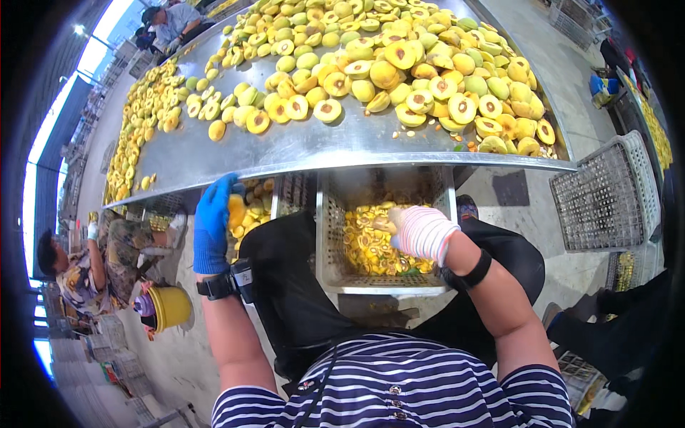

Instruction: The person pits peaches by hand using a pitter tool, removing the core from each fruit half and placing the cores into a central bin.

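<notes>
My left hand (212,227), in a blue knitted glove, is just below the near edge of the metal table. Its fingers curl round a yellow-orange peach half (236,211), above a crate of peach halves (254,227). My right hand (426,232), in a white glove with pink stripes, is over a grey plastic crate (330,250) between my knees. Its fingers are closed toward the left, and what they hold, if anything, cannot be made out. Inside that crate lie many cut yellow pieces (371,246). Halved peaches (328,110) cover much of the table (285,153).
Pit fragments lie near the table's right corner. An empty-looking grey crate (603,192) stands on the floor at right. At left sits a person (89,274) near a yellow bucket (171,308). Another person (175,27) is at the table's far left. Dark-clothed legs (606,335) show at lower right.
</notes>
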The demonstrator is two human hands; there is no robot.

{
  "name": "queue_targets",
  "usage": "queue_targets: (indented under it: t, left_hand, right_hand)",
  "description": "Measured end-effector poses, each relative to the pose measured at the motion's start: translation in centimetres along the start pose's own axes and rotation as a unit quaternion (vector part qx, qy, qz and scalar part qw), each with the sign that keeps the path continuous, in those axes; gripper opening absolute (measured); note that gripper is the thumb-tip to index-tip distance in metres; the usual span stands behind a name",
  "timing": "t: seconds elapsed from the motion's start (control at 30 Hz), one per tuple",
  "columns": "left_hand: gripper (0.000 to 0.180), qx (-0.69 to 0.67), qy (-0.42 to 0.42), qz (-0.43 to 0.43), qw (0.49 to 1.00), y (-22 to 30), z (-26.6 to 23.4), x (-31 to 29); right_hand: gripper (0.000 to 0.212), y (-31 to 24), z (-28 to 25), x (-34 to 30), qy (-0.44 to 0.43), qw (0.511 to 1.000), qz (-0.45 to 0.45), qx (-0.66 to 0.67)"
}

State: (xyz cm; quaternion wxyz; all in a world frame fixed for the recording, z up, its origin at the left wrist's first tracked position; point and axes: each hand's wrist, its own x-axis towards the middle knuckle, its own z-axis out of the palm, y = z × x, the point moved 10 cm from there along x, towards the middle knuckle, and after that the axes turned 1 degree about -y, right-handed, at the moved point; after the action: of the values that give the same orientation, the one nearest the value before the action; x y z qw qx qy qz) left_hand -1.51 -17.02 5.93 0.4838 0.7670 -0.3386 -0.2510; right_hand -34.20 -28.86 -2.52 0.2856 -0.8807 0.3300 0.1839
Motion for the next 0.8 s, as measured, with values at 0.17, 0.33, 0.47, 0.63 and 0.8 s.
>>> queue_targets:
  t: [0.17, 0.33, 0.47, 0.63, 0.8]
  left_hand:
    - [0.050, -0.041, -0.092, 0.013, 0.995, 4.4, 8.7, 4.2]
    - [0.064, 0.249, -0.154, 0.048, 0.955, 5.5, 21.0, 13.2]
    - [0.057, 0.313, -0.149, 0.153, 0.926, 6.1, 23.6, 13.8]
    - [0.064, 0.095, -0.355, 0.142, 0.919, 10.7, 24.4, 4.6]
    - [0.067, -0.040, -0.410, 0.227, 0.883, 14.3, 21.8, -2.5]
  right_hand:
    - [0.037, 0.7, -3.1, -1.3, 0.068, 0.995, -0.029, 0.072]
    - [0.034, 1.0, -6.3, -2.7, 0.148, 0.977, -0.020, 0.154]
    - [0.038, 0.6, -7.2, -2.4, 0.182, 0.960, -0.030, 0.210]
    - [0.048, 2.8, -9.2, -2.0, 0.257, 0.874, 0.000, 0.412]
    - [0.039, 0.0, -7.6, -0.5, 0.128, 0.698, -0.083, 0.699]
